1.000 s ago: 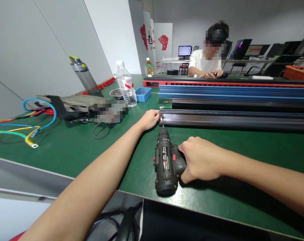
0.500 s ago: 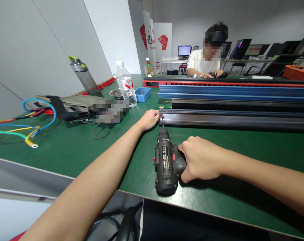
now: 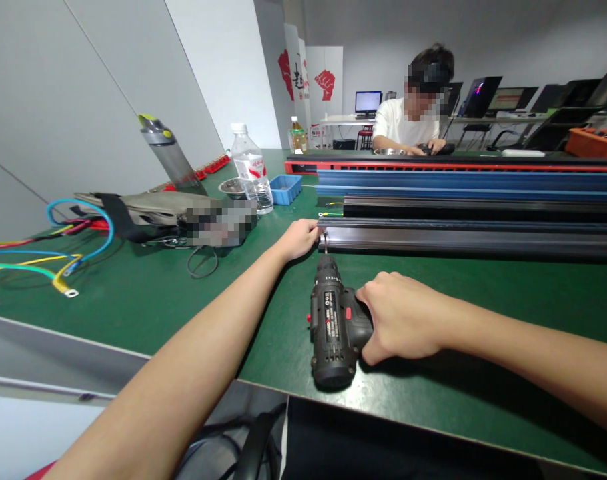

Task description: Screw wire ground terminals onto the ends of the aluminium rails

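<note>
My right hand (image 3: pixel 401 317) is wrapped round the grip of a black cordless drill (image 3: pixel 332 327), which lies sideways low over the green table (image 3: pixel 473 307). The drill's bit (image 3: pixel 325 244) meets the side face of a long black metal profile (image 3: pixel 433 239) close to its left end. At that same end, my left hand (image 3: pixel 301 239) grips the profile, its fingertips partly hidden behind the metal. Behind it lie another black profile (image 3: pixel 463 207) and a blue profile (image 3: pixel 433 183), both parallel to it.
Left of my hands are a grey bag (image 3: pixel 158 208), cables with ring terminals (image 3: pixel 66 285), a tilted grey bottle (image 3: pixel 168 153), a water bottle (image 3: pixel 252 170), a metal bowl (image 3: pixel 232 188) and a blue tray (image 3: pixel 286 190). A person in white (image 3: pixel 401 123) works across the table.
</note>
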Demonstrator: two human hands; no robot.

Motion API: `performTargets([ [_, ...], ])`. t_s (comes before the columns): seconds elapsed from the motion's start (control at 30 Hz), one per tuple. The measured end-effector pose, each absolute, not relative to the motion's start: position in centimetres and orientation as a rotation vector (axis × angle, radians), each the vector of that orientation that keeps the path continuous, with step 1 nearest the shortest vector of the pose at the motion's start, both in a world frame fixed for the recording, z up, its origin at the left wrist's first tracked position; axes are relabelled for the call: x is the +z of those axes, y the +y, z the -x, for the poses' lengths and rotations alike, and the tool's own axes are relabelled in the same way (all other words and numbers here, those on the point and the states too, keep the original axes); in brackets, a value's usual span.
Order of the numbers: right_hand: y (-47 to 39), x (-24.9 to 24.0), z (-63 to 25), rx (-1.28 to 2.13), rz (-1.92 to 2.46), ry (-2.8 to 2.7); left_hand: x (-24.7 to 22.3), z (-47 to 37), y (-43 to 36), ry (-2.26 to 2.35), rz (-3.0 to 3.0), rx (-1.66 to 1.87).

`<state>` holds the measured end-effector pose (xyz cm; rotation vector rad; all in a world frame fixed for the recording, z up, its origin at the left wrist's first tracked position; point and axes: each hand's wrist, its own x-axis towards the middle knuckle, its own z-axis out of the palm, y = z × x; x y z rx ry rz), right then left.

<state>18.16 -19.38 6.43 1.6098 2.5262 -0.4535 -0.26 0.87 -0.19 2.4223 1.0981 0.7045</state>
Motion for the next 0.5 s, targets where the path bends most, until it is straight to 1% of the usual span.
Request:
performTargets([
  [0.5,-19.29,6.48,-18.15,-0.465,-1.616,2.542,-0.14,0.27,0.79,1.093,-2.417,0.702],
])
